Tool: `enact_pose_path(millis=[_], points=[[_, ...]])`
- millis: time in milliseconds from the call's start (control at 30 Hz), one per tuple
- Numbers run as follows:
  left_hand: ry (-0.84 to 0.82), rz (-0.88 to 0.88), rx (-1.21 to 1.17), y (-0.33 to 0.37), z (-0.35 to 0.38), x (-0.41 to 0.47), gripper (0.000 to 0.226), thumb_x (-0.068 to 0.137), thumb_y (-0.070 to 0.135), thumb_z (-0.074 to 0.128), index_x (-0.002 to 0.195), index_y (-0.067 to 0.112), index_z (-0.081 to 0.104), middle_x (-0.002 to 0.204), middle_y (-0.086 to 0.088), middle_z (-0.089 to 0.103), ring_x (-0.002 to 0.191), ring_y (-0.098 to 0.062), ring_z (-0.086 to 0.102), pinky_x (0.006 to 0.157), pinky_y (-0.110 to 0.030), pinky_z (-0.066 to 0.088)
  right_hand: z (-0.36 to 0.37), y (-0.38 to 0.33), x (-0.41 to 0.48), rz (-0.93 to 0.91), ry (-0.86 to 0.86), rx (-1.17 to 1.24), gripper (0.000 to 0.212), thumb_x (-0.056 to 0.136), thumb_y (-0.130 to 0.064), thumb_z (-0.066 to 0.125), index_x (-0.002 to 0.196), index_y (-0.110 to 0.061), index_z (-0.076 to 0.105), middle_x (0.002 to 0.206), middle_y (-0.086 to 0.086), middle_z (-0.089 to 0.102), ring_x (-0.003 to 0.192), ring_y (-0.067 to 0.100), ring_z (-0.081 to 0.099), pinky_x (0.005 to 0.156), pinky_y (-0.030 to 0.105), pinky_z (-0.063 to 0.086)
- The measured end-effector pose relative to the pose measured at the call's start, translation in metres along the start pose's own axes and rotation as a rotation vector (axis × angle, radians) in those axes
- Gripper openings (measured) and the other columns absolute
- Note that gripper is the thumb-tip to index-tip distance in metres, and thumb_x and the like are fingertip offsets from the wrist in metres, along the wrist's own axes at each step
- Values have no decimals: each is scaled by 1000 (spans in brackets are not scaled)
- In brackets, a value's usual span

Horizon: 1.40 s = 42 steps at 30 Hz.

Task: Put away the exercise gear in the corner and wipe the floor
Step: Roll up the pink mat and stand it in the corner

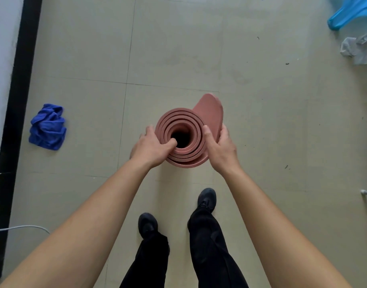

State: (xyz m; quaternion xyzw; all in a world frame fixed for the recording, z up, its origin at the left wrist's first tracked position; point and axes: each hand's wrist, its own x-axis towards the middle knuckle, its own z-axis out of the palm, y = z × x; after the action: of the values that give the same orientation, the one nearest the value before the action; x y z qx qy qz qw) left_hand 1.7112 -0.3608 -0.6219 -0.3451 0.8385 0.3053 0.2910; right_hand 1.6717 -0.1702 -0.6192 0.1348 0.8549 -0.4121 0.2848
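Fingers (147, 130) of the left hand (151, 149) are wrapping round the outer left side of the rolled exercise mat (185, 119), while its thumb is hooking over the rim into the dark hollow core. The right hand (220, 149) is clasping the opposite side, its thumb lying along the outermost coil and its other fingers pressing the loose tail (209, 112) of the mat, which is springing away from the roll at the upper right. So both hands are grasping the mat, one on each flank.

The roll is being held on end: its long axis is running straight up and down, with the spiral end facing the camera. The lower end is hidden, so whether it is resting on the floor (178, 48) or hanging above it cannot be told.

The mat is sitting in front of the person's shoes (207, 199), well apart from the wall (4, 59) and its black skirting (18, 90) on the left. No corner is showing here. Judging by that wall, the carry is probably going leftward, making the left hand the leading one; the unfurling tail is likely needing the right hand's hold meanwhile. A blue cloth (47, 126) is lying crumpled near the skirting, presumably for the wiping.
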Motion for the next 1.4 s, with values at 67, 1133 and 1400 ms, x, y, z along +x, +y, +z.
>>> enact_pose_path(millis=[67, 1133, 1400], points=[[93, 48, -85, -4, 5, -1, 84, 74, 54, 60, 146, 30, 28, 126, -4, 58, 116, -31, 55, 94, -38, 46, 8, 7, -5, -11, -144, -101, 88, 83, -75, 51, 155, -38, 19, 142, -4, 55, 129, 22, 52, 108, 40, 43], [549, 382, -2, 258, -309, -108, 32, 76, 52, 64, 74, 21, 70, 65, 3, 66, 65, -21, 62, 55, -27, 43, -253, -356, -11, -390, -130, -152, 44, 78, -56, 63, 85, -13, 70, 73, 5, 72, 59, 21, 72, 58, 41, 62], [662, 596, -68, 364, -462, -20, 28, 83, 51, 65, 74, 25, 59, 60, 13, 56, 55, -6, 51, 49, -19, 30, -288, -546, 95, -643, 60, -258, 27, 77, -44, 60, 75, -19, 67, 67, -1, 68, 55, 17, 68, 58, 41, 61]])
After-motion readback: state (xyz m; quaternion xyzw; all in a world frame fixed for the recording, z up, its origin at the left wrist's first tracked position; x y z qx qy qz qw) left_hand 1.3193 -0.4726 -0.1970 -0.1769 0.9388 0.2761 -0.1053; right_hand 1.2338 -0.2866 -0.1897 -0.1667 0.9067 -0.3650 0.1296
